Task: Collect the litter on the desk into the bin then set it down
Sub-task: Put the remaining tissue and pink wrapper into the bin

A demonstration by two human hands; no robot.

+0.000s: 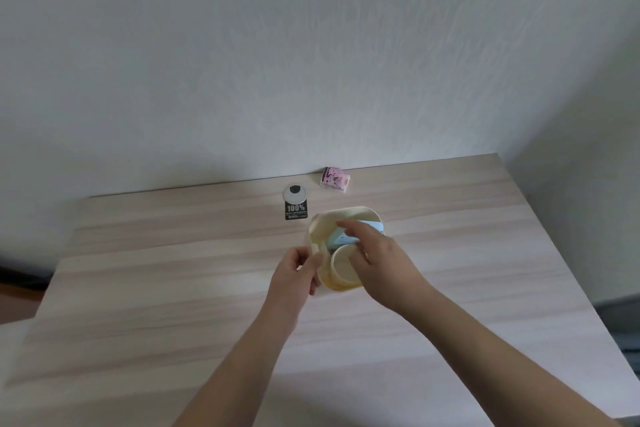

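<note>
Two hands [298,270] [377,260] at bin [346,215]

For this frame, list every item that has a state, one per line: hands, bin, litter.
bin: cream, on the desk, open-topped, holding litter
left hand: grips the bin's near-left rim
right hand: over the bin, fingers on the litter inside
blue-white packet: inside the bin
paper cup: inside the bin, on its side
black tag: flat on the desk, not collected
pink packet: by the wall, not collected
</note>
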